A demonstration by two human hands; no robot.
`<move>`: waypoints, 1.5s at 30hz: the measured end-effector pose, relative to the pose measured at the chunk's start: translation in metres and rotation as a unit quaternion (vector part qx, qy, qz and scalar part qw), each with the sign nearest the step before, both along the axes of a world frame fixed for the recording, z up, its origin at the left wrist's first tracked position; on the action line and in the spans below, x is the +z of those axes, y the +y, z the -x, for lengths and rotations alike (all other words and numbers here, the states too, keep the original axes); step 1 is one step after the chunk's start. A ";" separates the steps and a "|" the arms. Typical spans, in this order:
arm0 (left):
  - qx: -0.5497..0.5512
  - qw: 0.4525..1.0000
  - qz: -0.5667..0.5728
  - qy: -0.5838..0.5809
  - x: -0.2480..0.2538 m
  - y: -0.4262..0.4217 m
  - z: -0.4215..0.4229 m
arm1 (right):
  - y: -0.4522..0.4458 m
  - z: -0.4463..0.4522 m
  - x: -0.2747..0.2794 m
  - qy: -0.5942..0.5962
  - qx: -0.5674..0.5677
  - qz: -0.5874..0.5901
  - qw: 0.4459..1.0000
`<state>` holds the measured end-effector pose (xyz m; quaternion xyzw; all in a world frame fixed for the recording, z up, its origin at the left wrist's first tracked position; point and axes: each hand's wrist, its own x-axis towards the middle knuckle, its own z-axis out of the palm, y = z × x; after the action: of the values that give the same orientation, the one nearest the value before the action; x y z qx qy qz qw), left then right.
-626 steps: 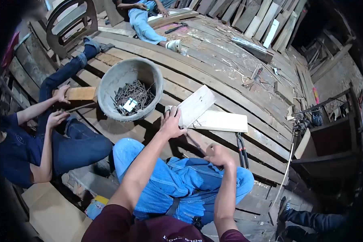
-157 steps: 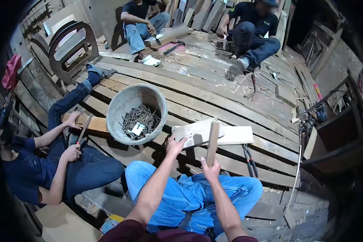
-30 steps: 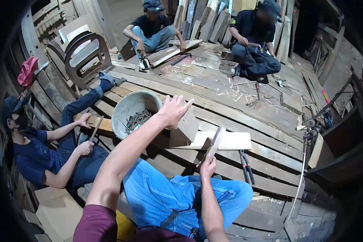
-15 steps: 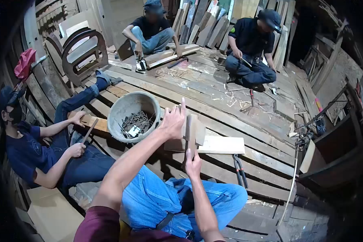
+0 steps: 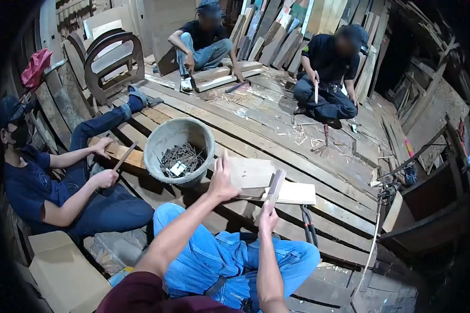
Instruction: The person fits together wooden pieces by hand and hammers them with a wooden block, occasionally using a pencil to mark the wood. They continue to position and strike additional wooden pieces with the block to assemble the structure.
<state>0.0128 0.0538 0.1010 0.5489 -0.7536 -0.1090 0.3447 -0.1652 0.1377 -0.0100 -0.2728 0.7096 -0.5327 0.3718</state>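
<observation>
My left hand (image 5: 223,181) grips the left end of a short, pale wooden board (image 5: 251,173), its fingers along the edge and partly blurred. The board is tilted, with its broad face showing and a few small dark spots on it. My right hand (image 5: 267,219) is closed around the lower end of a narrow wooden bar (image 5: 275,189), which points up and away beside the board's right end. Behind the bar lies a lighter flat board (image 5: 301,193) on the slats. Pincers with dark and red handles (image 5: 308,225) lie right of my right hand.
A grey bucket (image 5: 205,136) containing many dark nails (image 5: 181,156) stands left of my hands. One person (image 5: 78,182) sits at left holding a stick; two others (image 5: 203,47) (image 5: 331,68) sit farther back among wood shavings. Gaps run between the floor slats (image 5: 339,208). An open cardboard box (image 5: 62,271) is lower left.
The board and bar, upright and close together before, are now apart. The board has turned its broad face toward me on the left; my right hand has moved right with the bar.
</observation>
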 end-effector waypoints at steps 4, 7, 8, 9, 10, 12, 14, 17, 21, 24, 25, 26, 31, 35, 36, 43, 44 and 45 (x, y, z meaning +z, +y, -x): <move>0.077 0.996 0.002 0.035 -0.072 0.017 0.010 | 0.011 -0.008 0.018 0.039 0.044 0.099 0.993; 0.062 0.984 -0.025 0.162 -0.082 0.025 0.007 | 0.016 -0.017 0.029 0.137 0.096 0.160 0.973; 0.058 0.976 -0.041 0.207 -0.085 0.027 0.006 | 0.019 -0.020 0.031 0.168 0.109 0.167 0.965; 0.043 0.976 -0.001 0.212 -0.087 0.026 0.007 | 0.017 -0.023 0.024 0.170 0.128 0.134 0.968; 0.032 0.981 0.011 0.192 -0.086 0.025 0.006 | 0.017 -0.028 0.027 0.170 0.146 0.098 0.970; 0.004 0.988 0.028 0.152 -0.085 0.023 0.003 | 0.020 -0.033 0.037 0.257 0.203 0.108 0.939; 0.001 0.995 -0.001 0.102 -0.091 0.022 0.003 | 0.022 -0.036 0.036 0.282 0.253 0.100 0.920; 0.001 0.993 0.023 0.117 -0.098 0.023 0.000 | 0.020 -0.030 0.031 0.290 0.259 0.011 0.921; -0.010 0.988 0.018 0.156 -0.087 0.026 0.002 | 0.004 -0.028 0.032 0.304 0.213 -0.020 0.928; -0.011 0.988 0.035 0.150 -0.088 0.020 0.002 | 0.008 -0.040 0.048 0.325 0.205 0.003 0.923; -0.014 0.987 0.044 0.151 -0.090 0.018 0.001 | 0.013 -0.038 0.051 0.344 0.236 0.016 0.909; -0.017 0.987 0.050 0.153 -0.094 0.019 0.000 | 0.019 -0.036 0.054 0.362 0.266 0.027 0.893; -0.008 0.988 0.046 0.148 -0.088 0.021 0.000 | 0.011 -0.011 0.031 0.376 0.201 -0.020 0.904; -0.015 0.987 0.050 0.153 -0.086 0.021 0.000 | 0.028 -0.008 0.032 0.397 0.242 0.020 0.885; -0.016 0.987 0.050 0.154 -0.086 0.020 0.000 | 0.027 -0.004 0.034 0.374 0.237 0.026 0.896; -0.023 0.988 0.061 0.143 -0.087 0.020 -0.001 | 0.029 -0.008 0.049 0.360 0.254 -0.009 0.898; -0.019 0.987 0.059 0.150 -0.088 0.020 0.000 | 0.026 0.001 0.040 0.334 0.241 -0.003 0.911; -0.016 0.986 0.057 0.156 -0.088 0.020 0.001 | 0.021 0.002 0.042 0.308 0.228 0.004 0.924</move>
<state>0.0120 0.0742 0.0132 0.4923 -0.7044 -0.1552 0.4872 -0.1668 0.1592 0.0320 -0.5795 0.7052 -0.3265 0.2456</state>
